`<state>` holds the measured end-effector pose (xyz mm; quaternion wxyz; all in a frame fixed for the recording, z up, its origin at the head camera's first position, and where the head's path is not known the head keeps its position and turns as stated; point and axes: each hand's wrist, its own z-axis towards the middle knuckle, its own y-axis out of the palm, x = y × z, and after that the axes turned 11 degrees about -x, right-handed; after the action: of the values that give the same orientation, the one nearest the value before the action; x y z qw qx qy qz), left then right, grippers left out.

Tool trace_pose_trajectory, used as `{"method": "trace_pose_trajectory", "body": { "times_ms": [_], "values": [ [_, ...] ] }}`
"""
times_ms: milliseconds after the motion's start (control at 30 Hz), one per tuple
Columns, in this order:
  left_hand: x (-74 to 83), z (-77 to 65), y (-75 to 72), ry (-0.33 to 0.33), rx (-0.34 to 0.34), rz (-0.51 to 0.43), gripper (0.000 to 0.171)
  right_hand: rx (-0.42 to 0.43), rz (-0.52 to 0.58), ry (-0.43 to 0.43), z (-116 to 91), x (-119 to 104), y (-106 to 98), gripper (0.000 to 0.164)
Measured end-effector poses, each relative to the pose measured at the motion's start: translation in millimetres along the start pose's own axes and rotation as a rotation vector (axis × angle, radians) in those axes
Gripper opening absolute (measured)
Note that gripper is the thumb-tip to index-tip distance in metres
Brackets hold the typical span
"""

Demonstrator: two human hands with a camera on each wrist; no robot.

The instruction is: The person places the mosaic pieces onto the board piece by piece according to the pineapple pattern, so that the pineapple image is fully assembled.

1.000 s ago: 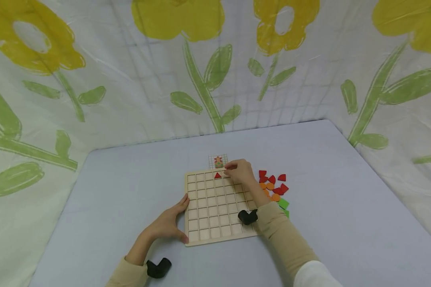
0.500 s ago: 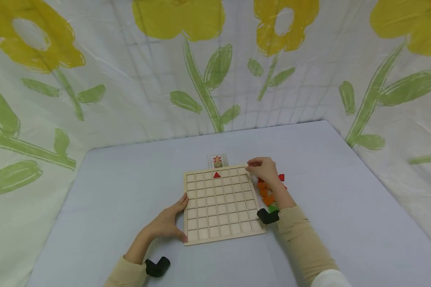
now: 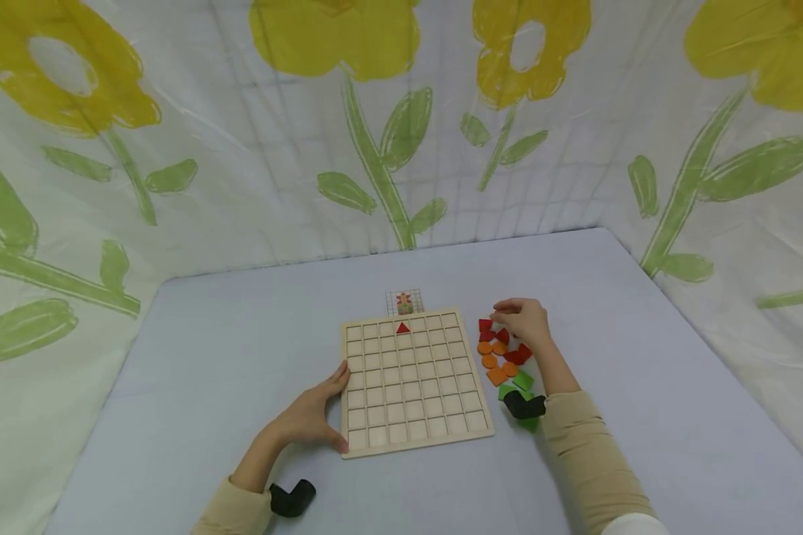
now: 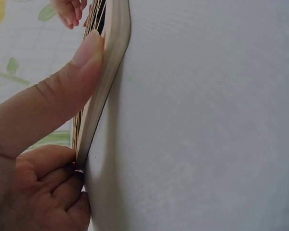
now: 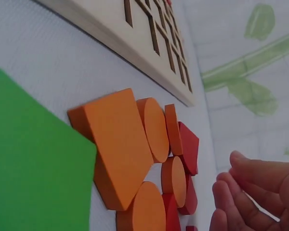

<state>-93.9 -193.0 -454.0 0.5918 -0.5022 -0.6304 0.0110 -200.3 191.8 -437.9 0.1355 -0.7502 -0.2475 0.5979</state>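
Observation:
My left hand [image 3: 311, 412] rests along the left edge of a wooden grid board [image 3: 401, 386], thumb near the front corner and fingers farther up. In the left wrist view the thumb [image 4: 58, 96] lies on the rim and the other fingers are bent by the edge. A red triangle [image 3: 403, 327] sits in a top-row square. My right hand [image 3: 525, 319] hovers by the far end of a group of coloured pieces, near the red ones [image 3: 485, 327]. Its thumb and fingertips come close together in the right wrist view, with no piece visible between them.
Orange discs [image 3: 489, 361], an orange block [image 3: 497, 377] with one slanted side and green pieces [image 3: 523, 380] lie right of the board. A small card [image 3: 404, 302] with a printed figure lies behind it. A flowered sheet [image 3: 241, 186] hangs beyond the table.
My right hand has moved right, from beside the red triangle over the board to the coloured pieces. My left hand has stayed at the board's left edge.

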Motion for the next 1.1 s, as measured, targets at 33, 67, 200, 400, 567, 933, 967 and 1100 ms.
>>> {"method": "trace_pose_trajectory", "body": {
  "times_ms": [33,67,200,400,567,933,967,1100],
  "values": [
    [-0.6,0.3,0.5,-0.001,-0.001,-0.007,0.121,0.001,-0.005,0.001,0,1,0,0.032],
    [-1.2,0.5,0.8,0.002,-0.001,-0.005,0.122,0.004,-0.009,0.008,0,2,1,0.031],
    [-4.2,1.6,2.3,0.017,-0.003,0.005,0.122,0.027,-0.028,0.031,-1,8,1,0.029],
    [-3.5,1.1,2.0,0.009,0.001,0.005,0.122,-0.009,-0.026,0.040,-1,14,-1,0.034],
    [-1.8,0.5,0.6,0.000,0.003,0.017,0.122,-0.023,-0.039,0.015,-2,15,-2,0.034],
    [-2.1,0.4,1.0,0.001,0.000,0.003,0.123,-0.141,-0.115,-0.108,-4,6,10,0.032],
    [-2.1,0.5,1.0,-0.001,0.001,0.005,0.123,-0.154,-0.128,-0.112,-4,6,11,0.031],
    [-2.0,0.3,0.7,-0.007,0.003,0.014,0.123,-0.183,-0.191,-0.116,-4,7,12,0.027]
  ]
}}
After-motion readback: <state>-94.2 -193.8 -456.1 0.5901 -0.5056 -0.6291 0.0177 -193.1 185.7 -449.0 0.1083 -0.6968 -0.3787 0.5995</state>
